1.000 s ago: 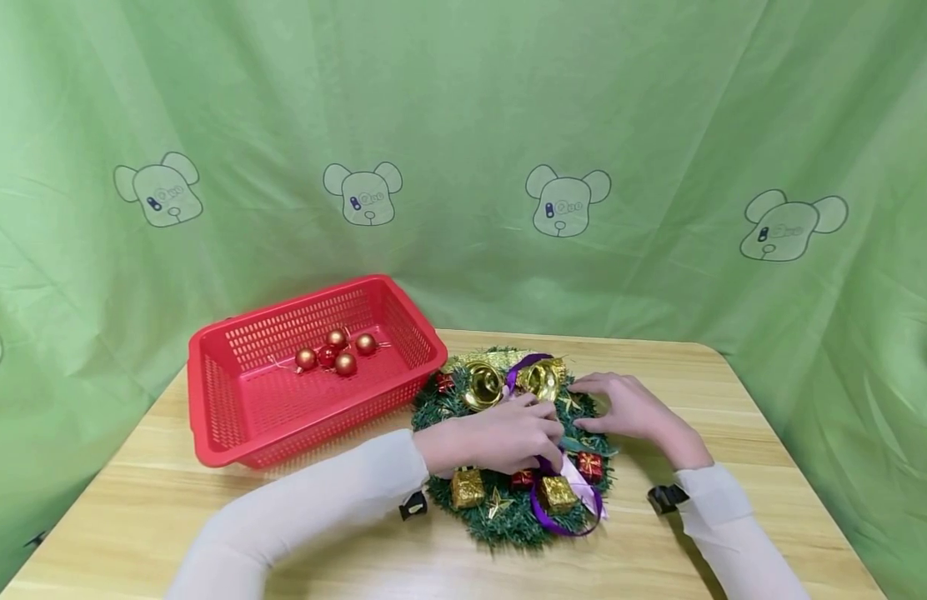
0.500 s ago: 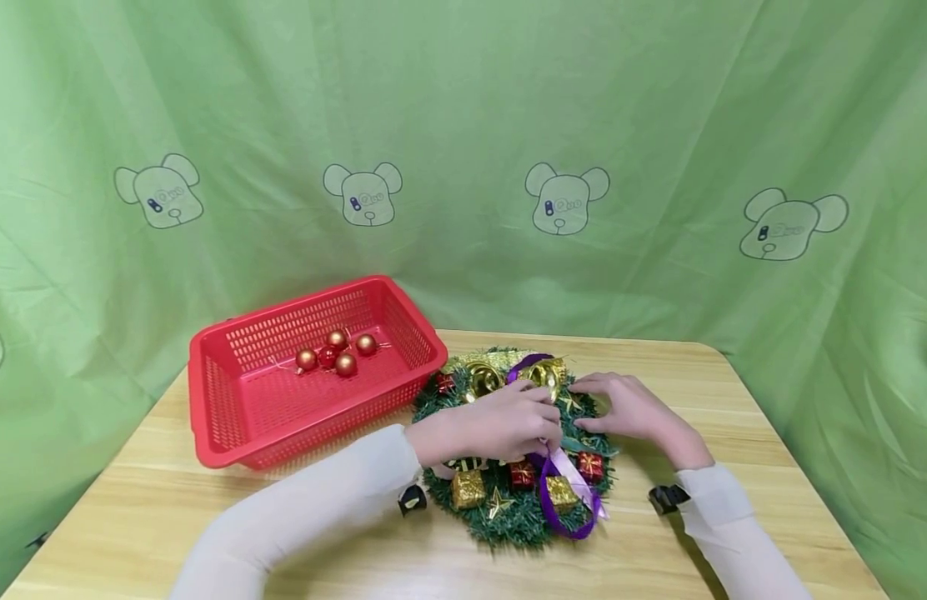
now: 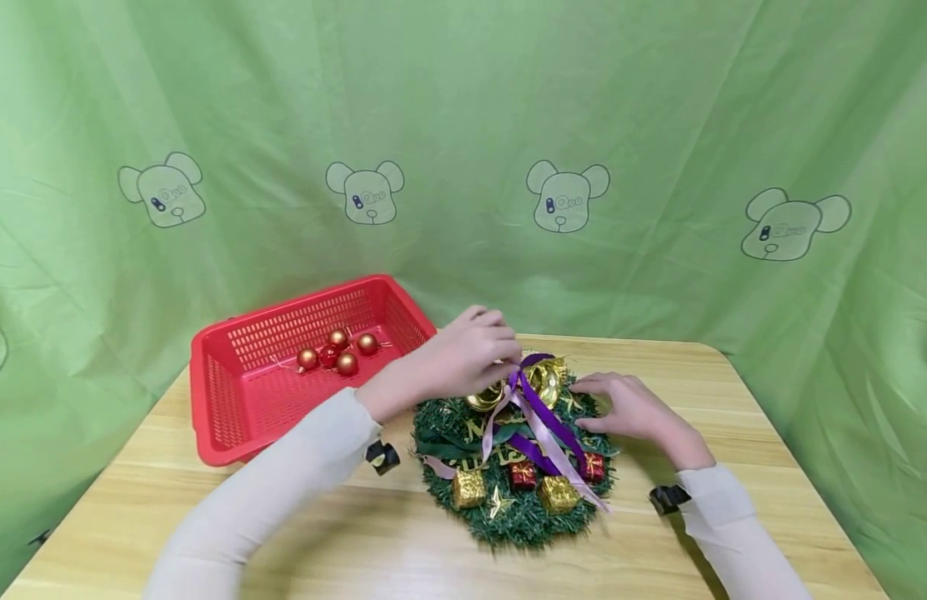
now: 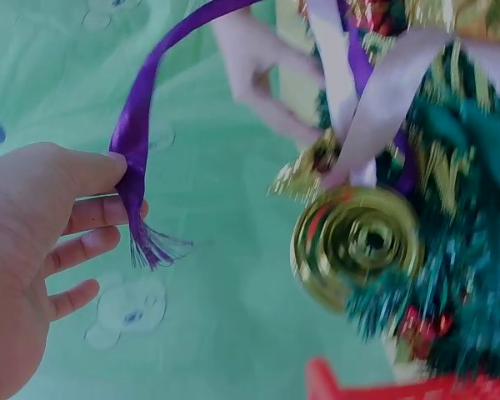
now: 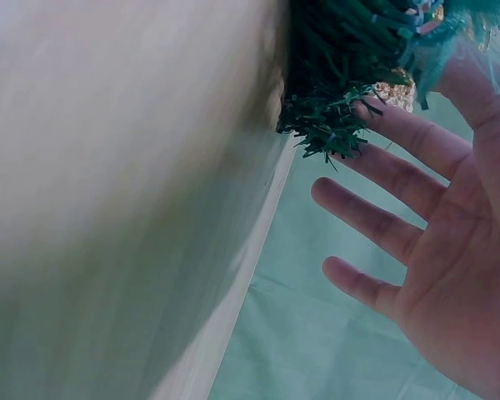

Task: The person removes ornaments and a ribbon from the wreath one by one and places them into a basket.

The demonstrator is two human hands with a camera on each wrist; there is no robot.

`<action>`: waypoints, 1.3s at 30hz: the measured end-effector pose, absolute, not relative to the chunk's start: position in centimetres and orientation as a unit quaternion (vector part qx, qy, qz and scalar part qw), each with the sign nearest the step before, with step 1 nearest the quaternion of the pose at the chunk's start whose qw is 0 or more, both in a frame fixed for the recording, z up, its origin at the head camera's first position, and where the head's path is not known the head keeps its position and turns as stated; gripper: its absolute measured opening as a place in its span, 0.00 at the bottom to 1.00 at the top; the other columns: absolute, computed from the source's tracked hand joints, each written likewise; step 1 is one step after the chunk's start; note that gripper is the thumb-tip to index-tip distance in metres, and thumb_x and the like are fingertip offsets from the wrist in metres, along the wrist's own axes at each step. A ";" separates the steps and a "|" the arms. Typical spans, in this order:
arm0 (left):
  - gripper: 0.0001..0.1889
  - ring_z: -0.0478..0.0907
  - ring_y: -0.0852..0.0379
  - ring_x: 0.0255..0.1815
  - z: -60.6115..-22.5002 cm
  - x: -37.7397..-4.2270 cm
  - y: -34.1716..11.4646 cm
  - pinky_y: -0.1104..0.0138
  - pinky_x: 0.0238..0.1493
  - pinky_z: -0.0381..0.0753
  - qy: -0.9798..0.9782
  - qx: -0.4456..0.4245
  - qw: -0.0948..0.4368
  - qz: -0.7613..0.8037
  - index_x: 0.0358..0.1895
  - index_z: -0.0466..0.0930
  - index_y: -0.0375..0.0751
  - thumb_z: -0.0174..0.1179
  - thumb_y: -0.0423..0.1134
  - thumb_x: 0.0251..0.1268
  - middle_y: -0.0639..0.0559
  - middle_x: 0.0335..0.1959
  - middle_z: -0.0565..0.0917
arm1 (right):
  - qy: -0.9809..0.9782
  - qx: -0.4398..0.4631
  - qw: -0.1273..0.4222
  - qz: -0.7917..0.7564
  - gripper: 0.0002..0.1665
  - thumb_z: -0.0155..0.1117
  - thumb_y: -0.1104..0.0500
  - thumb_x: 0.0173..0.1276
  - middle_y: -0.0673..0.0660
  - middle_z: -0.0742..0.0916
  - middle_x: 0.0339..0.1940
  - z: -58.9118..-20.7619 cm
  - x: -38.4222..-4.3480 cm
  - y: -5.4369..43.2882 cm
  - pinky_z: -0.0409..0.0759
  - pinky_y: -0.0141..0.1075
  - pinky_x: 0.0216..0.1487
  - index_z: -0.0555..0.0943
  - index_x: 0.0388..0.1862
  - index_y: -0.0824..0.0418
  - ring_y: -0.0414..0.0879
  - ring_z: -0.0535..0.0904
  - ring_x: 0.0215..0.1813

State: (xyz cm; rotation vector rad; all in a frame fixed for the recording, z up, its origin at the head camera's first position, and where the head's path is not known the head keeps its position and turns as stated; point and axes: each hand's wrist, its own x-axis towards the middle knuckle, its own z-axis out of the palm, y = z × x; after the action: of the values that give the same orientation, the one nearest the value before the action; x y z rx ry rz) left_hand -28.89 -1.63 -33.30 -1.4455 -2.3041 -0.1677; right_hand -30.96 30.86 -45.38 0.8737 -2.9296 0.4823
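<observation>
A green tinsel wreath (image 3: pixel 508 525) lies on the wooden table, trimmed with gold bells (image 3: pixel 546 382), a gold star (image 3: pixel 498 503) and small gift boxes (image 3: pixel 558 494). My left hand (image 3: pixel 467 354) is raised over its upper left part. In the left wrist view, thumb and index finger pinch the frayed end of a purple ribbon (image 4: pixel 133 154), the other fingers spread. Other ribbon tails, purple and pale pink (image 3: pixel 549 442), drape down across the wreath. My right hand (image 3: pixel 632 408) rests at the wreath's right edge, fingers extended, fingertips at the tinsel (image 5: pixel 333 125).
A red plastic basket (image 3: pixel 207 400) stands to the left, close to the wreath, holding several red and gold baubles (image 3: pixel 347 363). Green cloth (image 3: pixel 463 100) hangs behind the table (image 3: pixel 688 367).
My left hand has moved up and left from the wreath's middle, drawing the purple ribbon with it. The lettering and ribbon tails beneath are uncovered. My right hand has stayed put.
</observation>
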 end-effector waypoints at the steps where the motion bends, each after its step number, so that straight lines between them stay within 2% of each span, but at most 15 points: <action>1: 0.05 0.76 0.57 0.47 -33.0 -29.1 -2.1 0.56 0.66 0.70 -0.828 -0.514 0.216 -0.061 0.42 0.87 0.50 0.63 0.43 0.71 0.60 0.40 0.88 | -0.947 0.282 0.023 0.155 0.35 0.77 0.48 0.59 0.67 0.83 0.64 -45.4 -30.9 30.9 0.72 0.63 0.67 0.81 0.64 0.61 0.67 0.78 0.66; 13: 0.04 0.76 0.52 0.43 -29.8 -30.3 -6.6 0.54 0.59 0.72 -0.827 -0.474 0.289 -0.091 0.35 0.86 0.46 0.63 0.36 0.69 0.56 0.33 0.86 | -0.946 0.281 0.030 0.159 0.36 0.78 0.47 0.59 0.67 0.83 0.64 -45.2 -30.5 30.9 0.72 0.64 0.67 0.82 0.63 0.61 0.68 0.78 0.65; 22: 0.03 0.77 0.50 0.44 -28.8 -30.9 -9.5 0.53 0.57 0.71 -0.847 -0.429 0.300 -0.086 0.34 0.86 0.45 0.65 0.37 0.68 0.54 0.31 0.86 | -0.945 0.284 0.029 0.161 0.36 0.78 0.46 0.59 0.67 0.83 0.63 -45.2 -30.6 30.9 0.72 0.64 0.66 0.82 0.63 0.61 0.68 0.78 0.65; 31: 0.02 0.76 0.49 0.42 -27.6 -30.9 -13.0 0.51 0.60 0.70 -0.865 -0.383 0.307 -0.099 0.37 0.87 0.43 0.66 0.36 0.67 0.51 0.34 0.87 | -0.945 0.284 0.031 0.161 0.36 0.78 0.47 0.58 0.67 0.83 0.64 -45.3 -30.6 30.8 0.72 0.64 0.67 0.82 0.63 0.61 0.68 0.79 0.65; 39: 0.03 0.76 0.46 0.43 -26.1 -30.6 -15.2 0.48 0.59 0.70 -0.861 -0.362 0.339 -0.115 0.35 0.87 0.40 0.66 0.35 0.66 0.48 0.33 0.88 | -0.945 0.284 0.028 0.161 0.35 0.78 0.47 0.59 0.68 0.83 0.64 -45.1 -30.7 30.8 0.72 0.64 0.66 0.82 0.63 0.61 0.68 0.78 0.65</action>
State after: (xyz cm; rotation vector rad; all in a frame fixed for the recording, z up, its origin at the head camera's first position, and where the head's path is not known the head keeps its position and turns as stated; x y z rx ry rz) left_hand -30.59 -15.20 -26.14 -0.9416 -2.2411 -0.2997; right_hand -30.68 30.76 -45.15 0.8760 -2.9161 0.4963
